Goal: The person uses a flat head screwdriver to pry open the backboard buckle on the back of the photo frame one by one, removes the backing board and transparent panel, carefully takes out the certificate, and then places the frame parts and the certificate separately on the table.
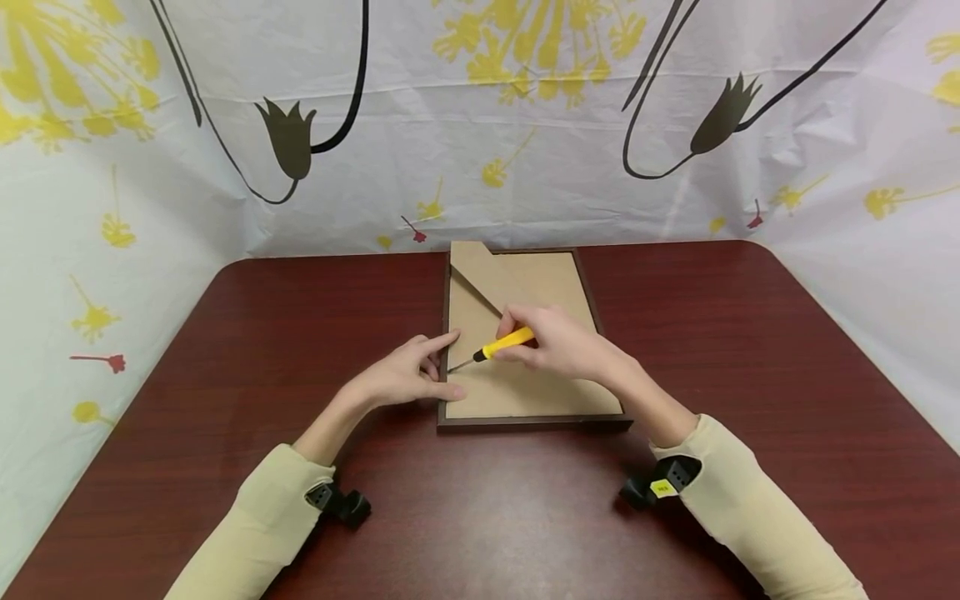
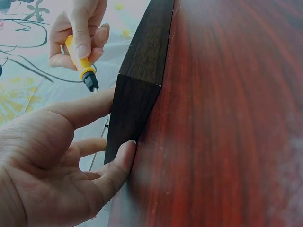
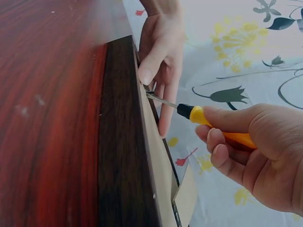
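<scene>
A picture frame (image 1: 534, 423) with a dark wood rim lies face down on the table, its tan backing board (image 1: 543, 396) upward. My right hand (image 1: 558, 340) grips a yellow-and-black screwdriver (image 1: 513, 339), whose metal tip reaches the inner side of the left rim. In the right wrist view the screwdriver (image 3: 198, 115) meets a small dark piece at that rim. My left hand (image 1: 405, 373) holds the left rim around this spot, thumb and a finger over the edge and other fingers against the outer side. The left wrist view shows a finger pressing the outer rim (image 2: 135, 106).
A tan stand flap (image 1: 474, 265) slants across the upper left of the backing, its top passing the far rim. Dark red wood table (image 1: 315, 308) surrounds the frame. A white patterned sheet (image 1: 420, 167) hangs behind. Small black cameras sit at both cuffs.
</scene>
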The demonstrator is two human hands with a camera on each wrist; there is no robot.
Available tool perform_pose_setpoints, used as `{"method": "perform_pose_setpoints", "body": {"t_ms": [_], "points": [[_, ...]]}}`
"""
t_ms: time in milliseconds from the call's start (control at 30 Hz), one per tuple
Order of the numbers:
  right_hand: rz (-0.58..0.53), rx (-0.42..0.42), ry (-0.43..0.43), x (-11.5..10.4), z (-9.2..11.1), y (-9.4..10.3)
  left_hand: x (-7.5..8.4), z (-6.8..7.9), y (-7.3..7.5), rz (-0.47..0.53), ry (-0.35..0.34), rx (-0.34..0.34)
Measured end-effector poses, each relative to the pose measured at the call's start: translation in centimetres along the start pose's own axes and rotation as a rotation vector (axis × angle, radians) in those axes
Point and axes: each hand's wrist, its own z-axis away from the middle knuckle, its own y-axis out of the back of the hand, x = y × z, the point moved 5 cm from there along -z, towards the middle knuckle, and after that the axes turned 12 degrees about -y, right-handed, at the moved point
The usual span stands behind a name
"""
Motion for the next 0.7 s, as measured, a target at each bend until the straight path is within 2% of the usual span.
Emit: {"method": "perform_pose_setpoints", "body": {"t_ms": [400, 700], "points": [[-0.158, 0.076, -0.068, 2.2, 1.7, 1.6, 0.2, 0.3, 0.5, -0.005, -0.038, -0.022], [-0.228, 0.132, -0.131, 4.4, 3.3, 2.5, 0.4, 0.3, 0.9, 0.05, -0.034, 0.004]]}}
